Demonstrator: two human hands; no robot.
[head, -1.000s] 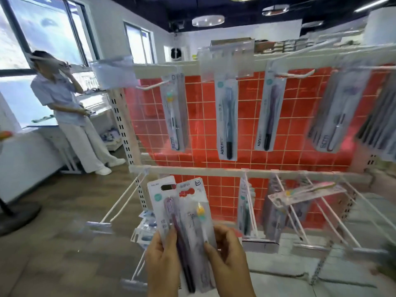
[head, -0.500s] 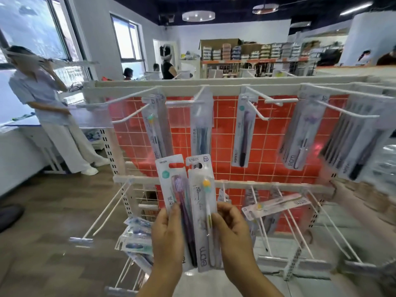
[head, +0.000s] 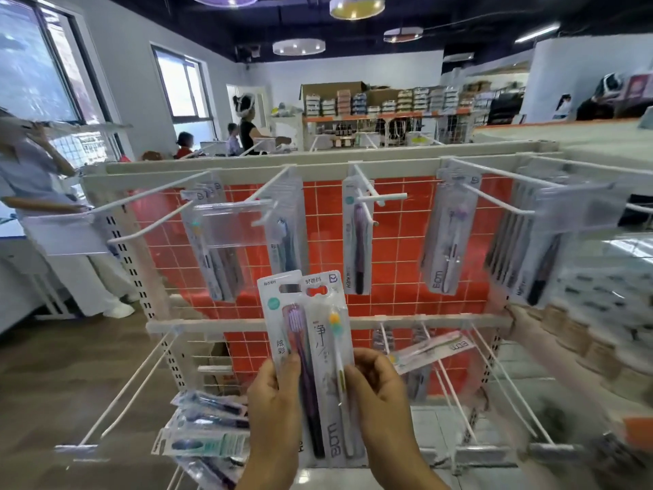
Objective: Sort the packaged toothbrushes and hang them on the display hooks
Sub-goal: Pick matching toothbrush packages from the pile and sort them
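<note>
Both hands, left hand [head: 274, 412] & right hand [head: 380, 401], clamp two toothbrush packs [head: 309, 351]; sorting step, next needs matching hook [head: 367, 187]

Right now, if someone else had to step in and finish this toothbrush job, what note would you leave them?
Left hand: holds the purple toothbrush pack by its lower part.
Right hand: holds the white toothbrush pack, which overlaps the purple one in front of the rack.
Done: the top row of hooks already carries several hung packs, including a purple one.
Left: hang these two on matching hooks; a pile of loose packs lies at the lower left, and one pack lies across the lower hooks. Those look unsorted.
</note>
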